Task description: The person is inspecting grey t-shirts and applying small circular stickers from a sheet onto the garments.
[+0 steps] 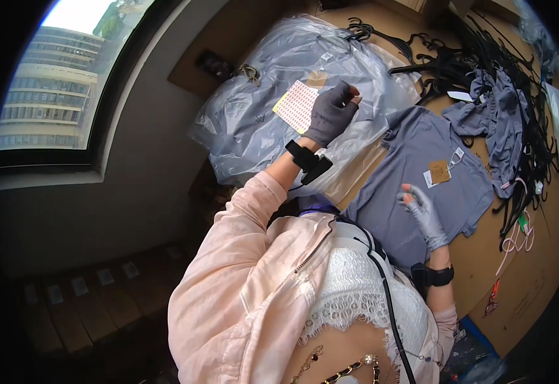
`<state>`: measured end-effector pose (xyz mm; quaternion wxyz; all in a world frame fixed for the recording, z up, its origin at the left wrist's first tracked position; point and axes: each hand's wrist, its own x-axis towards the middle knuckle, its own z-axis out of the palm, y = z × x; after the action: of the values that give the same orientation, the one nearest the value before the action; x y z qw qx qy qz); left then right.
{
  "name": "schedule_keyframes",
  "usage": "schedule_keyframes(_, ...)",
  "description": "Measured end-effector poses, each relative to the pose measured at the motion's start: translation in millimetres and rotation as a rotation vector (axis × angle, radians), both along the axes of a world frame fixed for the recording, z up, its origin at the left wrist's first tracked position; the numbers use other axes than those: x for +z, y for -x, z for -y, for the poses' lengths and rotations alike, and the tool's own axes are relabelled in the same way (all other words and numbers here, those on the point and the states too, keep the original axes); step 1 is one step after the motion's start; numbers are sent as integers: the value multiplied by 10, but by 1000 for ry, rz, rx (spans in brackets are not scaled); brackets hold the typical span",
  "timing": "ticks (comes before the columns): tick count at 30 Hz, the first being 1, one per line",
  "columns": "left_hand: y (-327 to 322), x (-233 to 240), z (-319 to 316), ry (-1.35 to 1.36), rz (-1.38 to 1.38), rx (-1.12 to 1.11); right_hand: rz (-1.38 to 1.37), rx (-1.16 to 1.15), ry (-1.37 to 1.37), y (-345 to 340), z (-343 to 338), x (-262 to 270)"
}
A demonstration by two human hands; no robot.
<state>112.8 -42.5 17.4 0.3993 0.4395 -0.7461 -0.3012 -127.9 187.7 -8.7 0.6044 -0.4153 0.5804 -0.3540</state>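
My left hand (334, 113), in a dark grey fingertipless glove, is over a sheet of small red-and-white stickers (295, 105). Its fingers are curled, and whether anything is between the tips is too small to tell. The sheet lies on a clear plastic bag (246, 139) with grey-blue clothing inside. Above a grey-blue garment (385, 197) spread flat, my right hand (425, 216) wears a lighter grey glove. Its thumb and forefinger are slightly apart with nothing visible between them. Beside those fingertips, a brown hang tag (439, 172) and a white tag lie on the garment.
Black plastic hangers (481, 62) are heaped along the far right. A crumpled grey garment (502, 125) lies against them. Pink cord (514, 245) rests on the cardboard surface (481, 264). At left are a wall (155, 144) and a window (49, 86). A black cable (390, 297) hangs down my front.
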Motion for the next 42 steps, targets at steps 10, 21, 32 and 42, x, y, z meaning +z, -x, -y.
schedule_keyframes(10, -1482, -490, -333, -1147, -23, 292, 87, -23, -106, -474, 294, -219)
schedule_keyframes(21, -1276, -704, -283, -1585, -811, 283, 125, -22, -88, -939, 523, -348)
schedule_keyframes(32, -1125, -938, -34, -1722, -856, -35, 155, -66, -134, -1037, 645, -278)
schedule_keyframes(42, -977, -773, -159, -1686, -664, -52, -6, -235, -27, -1207, 1495, -595)
